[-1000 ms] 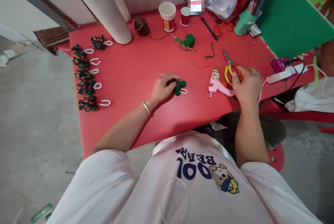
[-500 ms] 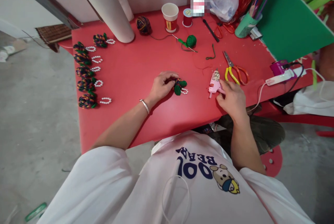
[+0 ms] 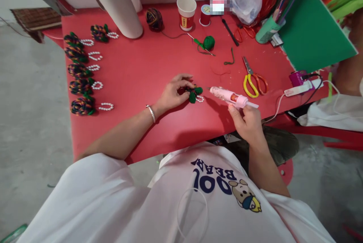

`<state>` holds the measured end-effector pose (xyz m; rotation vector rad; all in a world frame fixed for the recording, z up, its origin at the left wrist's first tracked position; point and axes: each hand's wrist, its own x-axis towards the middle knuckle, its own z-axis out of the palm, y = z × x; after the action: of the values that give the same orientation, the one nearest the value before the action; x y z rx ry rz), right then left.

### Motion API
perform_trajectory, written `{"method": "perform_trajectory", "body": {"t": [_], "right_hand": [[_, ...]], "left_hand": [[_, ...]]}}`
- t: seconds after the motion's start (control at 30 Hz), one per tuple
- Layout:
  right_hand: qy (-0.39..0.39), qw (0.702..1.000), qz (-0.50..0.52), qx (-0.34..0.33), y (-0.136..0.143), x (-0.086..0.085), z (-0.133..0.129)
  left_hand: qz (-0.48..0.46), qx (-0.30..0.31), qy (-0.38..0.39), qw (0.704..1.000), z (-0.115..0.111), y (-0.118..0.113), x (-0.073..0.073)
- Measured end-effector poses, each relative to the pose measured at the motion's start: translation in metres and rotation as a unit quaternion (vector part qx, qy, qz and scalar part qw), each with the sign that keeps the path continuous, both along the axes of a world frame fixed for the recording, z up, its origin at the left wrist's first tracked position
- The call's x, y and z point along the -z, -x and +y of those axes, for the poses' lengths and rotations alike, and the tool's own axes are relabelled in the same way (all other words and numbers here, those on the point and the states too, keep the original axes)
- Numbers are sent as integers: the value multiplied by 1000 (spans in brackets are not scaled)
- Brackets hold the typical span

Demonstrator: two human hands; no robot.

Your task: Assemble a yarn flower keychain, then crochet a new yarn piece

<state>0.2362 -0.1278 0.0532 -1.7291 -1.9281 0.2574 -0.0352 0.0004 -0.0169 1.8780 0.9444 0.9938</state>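
Near the middle of the red table point(image 3: 159, 61), my left hand point(image 3: 174, 93) pinches a small dark knitted piece point(image 3: 194, 94) with green leaf shapes. A loop of white beads point(image 3: 200, 99) lies at its lower edge. My right hand point(image 3: 248, 122) is wrapped round the handle of a pink glue gun point(image 3: 231, 96), held above the table. The gun's nozzle points left, a short way to the right of the knitted piece and apart from it.
Scissors with yellow and orange handles point(image 3: 254, 82) lie beyond my right hand. Several knitted pieces point(image 3: 82, 106) line the left side. A paper cup point(image 3: 186, 14), green yarn point(image 3: 209, 42), dark yarn ball point(image 3: 154, 19) and white cylinder point(image 3: 119, 5) stand toward the back.
My right hand has lifted the pink glue gun off the table and turned its nozzle leftward. My left hand stays at the knitted piece. The view has shifted slightly.
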Motion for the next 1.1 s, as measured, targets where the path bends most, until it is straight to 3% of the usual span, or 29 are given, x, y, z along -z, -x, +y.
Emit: {"method": "perform_trajectory", "body": {"t": [0.23,0.37,0.7,1.1], "right_hand": [[-51,998,-22,-9,23,7,6],[-73,996,-55,18,30,15,9],[-59,990,-89,93,46,15,19],[-69,983,-138,95,52,24,26]], "left_hand": [[-6,-1,-8,1000,-2,-2,2],[-2,-10,-1,1000,-3,-2,2],[0,5,-3,1000,-4,-2,-1],[-15,-16,12,1000,-3,-4,-2]]}}
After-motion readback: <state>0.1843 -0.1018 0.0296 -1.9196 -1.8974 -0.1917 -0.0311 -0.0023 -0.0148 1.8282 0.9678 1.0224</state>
